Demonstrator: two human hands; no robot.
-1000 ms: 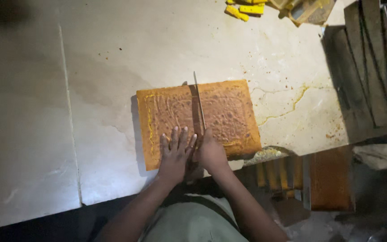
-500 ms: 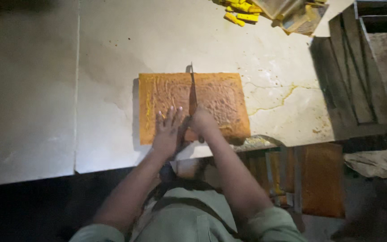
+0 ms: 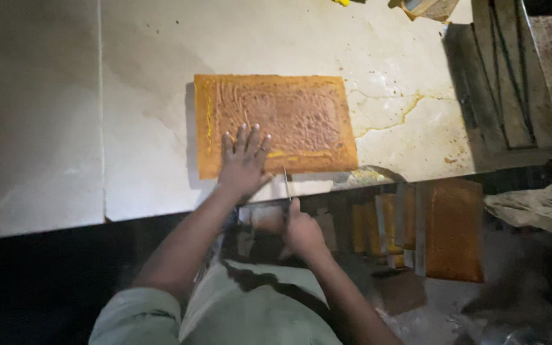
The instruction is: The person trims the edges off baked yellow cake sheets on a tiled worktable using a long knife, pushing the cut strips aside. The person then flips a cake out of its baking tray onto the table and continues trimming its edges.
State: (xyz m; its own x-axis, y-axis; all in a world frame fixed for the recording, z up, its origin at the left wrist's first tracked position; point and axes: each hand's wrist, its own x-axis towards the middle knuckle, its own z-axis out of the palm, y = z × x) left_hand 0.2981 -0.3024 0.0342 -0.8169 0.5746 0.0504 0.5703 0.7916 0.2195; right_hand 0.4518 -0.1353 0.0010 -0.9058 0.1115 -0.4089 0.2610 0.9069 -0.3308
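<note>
A flat rectangular orange-brown slab point(image 3: 289, 115) lies on a pale stone worktop point(image 3: 148, 76), near its front edge. My left hand point(image 3: 244, 160) presses flat on the slab's near left corner, fingers spread. My right hand point(image 3: 301, 230) is below the worktop's edge, closed around the handle of a knife point(image 3: 286, 184). The thin blade points up at the slab's near edge. A faint cut line runs across the slab near the front.
Upright orange slabs and boards point(image 3: 429, 230) stand stacked under the worktop at right. A wooden crate point(image 3: 512, 76) sits at the right end. A crumpled cloth point(image 3: 538, 204) lies beside it. Yellow pieces and a packet point(image 3: 423, 6) rest at the far edge.
The knife, which lay across the slab's middle, has been drawn back off the near edge. My right hand has dropped below the worktop. My left hand stays pressed on the slab.
</note>
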